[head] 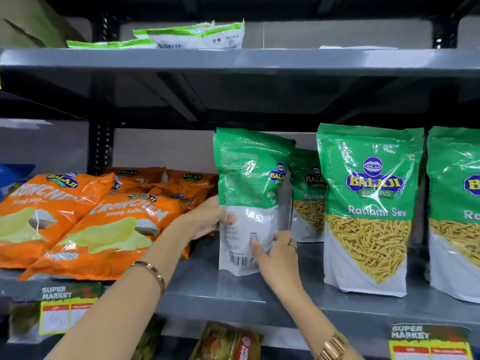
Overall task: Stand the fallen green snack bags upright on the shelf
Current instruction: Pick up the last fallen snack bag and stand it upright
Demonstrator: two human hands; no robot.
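Observation:
I hold a green and white snack bag (pixel 249 183) upright on the grey middle shelf (pixel 233 297), its back side turned toward me. My left hand (pixel 207 216) grips its left edge. My right hand (pixel 278 253) grips its lower right part, thumb on the print. Behind it stands another green bag (pixel 307 193), partly hidden. Two more green bags stand upright to the right: one (pixel 368 206) in full view, one (pixel 454 209) cut by the frame edge. On the top shelf (pixel 285 61), several green and white bags (pixel 192 36) lie flat.
Orange chip bags (pixel 85 222) lie stacked at the left of the middle shelf, close to my left hand. Price labels (pixel 67 307) hang on the shelf's front edge. More packets (pixel 228 344) sit on the shelf below. A cardboard box (pixel 28 22) stands top left.

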